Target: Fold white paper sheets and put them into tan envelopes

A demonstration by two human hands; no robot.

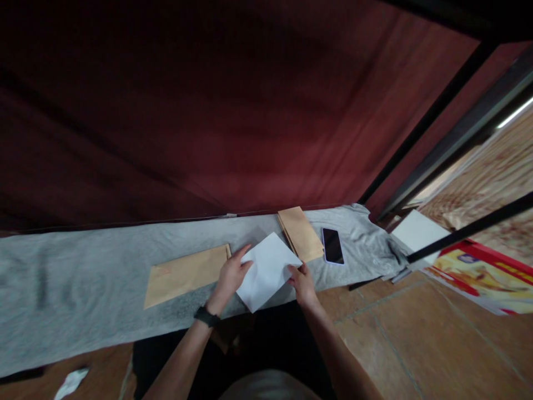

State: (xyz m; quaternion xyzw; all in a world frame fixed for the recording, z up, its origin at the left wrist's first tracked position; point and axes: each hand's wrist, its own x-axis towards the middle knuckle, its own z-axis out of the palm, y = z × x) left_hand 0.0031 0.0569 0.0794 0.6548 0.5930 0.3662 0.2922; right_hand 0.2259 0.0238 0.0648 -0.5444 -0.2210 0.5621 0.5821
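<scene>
White paper (268, 269) is held up between my two hands, turned so that one corner points toward me. My left hand (231, 278) grips its left edge, thumb on top and fingers behind. On the right side, my right hand (300, 282) pinches the opposite edge near a corner. Whether it is one sheet or a few, I cannot tell. A long brown envelope (185, 276) lies flat to the left of my left hand. Beyond the paper, to the right, rests a small stack of brown envelopes (303, 233).
A grey cloth (100, 278) covers the long, narrow surface. A phone (332, 246) lies on it right of the envelope stack. Dark red fabric (216, 128) hangs behind. Black metal bars (433, 125), a white board (420, 230) and a printed red-yellow box (485, 275) stand at right.
</scene>
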